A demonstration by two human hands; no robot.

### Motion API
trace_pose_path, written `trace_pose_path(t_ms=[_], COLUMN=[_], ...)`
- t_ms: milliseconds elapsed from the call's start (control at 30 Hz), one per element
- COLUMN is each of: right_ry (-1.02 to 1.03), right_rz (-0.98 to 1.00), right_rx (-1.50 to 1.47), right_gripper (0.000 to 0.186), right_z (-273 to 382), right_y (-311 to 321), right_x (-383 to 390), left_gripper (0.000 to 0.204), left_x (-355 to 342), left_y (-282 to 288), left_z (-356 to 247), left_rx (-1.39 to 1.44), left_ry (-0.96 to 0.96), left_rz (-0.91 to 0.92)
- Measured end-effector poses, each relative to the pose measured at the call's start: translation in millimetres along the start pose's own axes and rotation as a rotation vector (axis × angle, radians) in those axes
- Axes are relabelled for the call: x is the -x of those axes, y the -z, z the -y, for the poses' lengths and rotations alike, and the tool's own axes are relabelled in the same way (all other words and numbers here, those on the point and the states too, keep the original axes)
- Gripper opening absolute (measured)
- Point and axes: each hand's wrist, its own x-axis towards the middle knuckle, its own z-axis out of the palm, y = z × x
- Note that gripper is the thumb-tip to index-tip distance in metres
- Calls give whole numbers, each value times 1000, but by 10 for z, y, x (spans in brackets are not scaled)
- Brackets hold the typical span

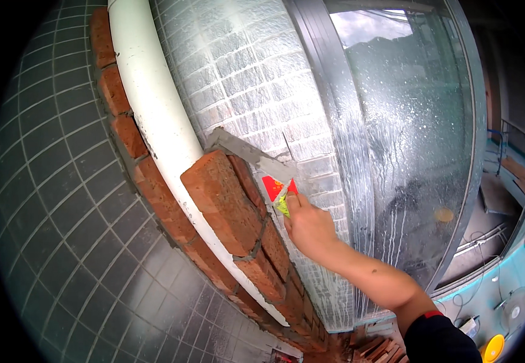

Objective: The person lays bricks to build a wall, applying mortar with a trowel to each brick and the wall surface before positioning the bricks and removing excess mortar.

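Observation:
My right hand (pixel 312 232) is closed around the yellow-green handle of a trowel (pixel 282 189), with a red label on its blade. The blade's far end is smeared with grey mortar (pixel 244 151) and lies behind the top brick, against the silvery tiled wall (pixel 244 66). Beside it, the orange-red top brick (pixel 223 199) stands at the head of a narrow brick column (pixel 277 254). Whether the blade touches the brick or only the mortar is hard to tell. My left hand is out of view.
A white pipe (pixel 153 103) runs down between the column and another row of bricks (pixel 156 187) along the dark tiled wall (pixel 62 157). To the right is a wet glass window (pixel 413 121). Loose bricks (pixel 380 351), a fan (pixel 515 311) and a yellow round object (pixel 492 349) lie below.

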Motion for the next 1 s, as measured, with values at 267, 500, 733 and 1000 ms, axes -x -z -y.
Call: trace_pose_path(t_ms=[267,500,733,1000], right_ry=[57,52,173,105], right_rz=[-7,9,-87,-2], right_rx=[86,-133,-192,-62], right_gripper=[32,36,43,49], right_z=[-218,-25,282,180], right_y=[210,433,-1,-49], right_x=[152,64,-174,234], left_gripper=[36,40,44,49], left_x=[-88,-103,-118,-131], left_y=[-23,-80,-153,-191], left_z=[-17,-35,-133,-90], left_rx=[-10,-3,-3,-5], left_ry=[-10,-18,-32,-33], left_rz=[10,5,10,-4])
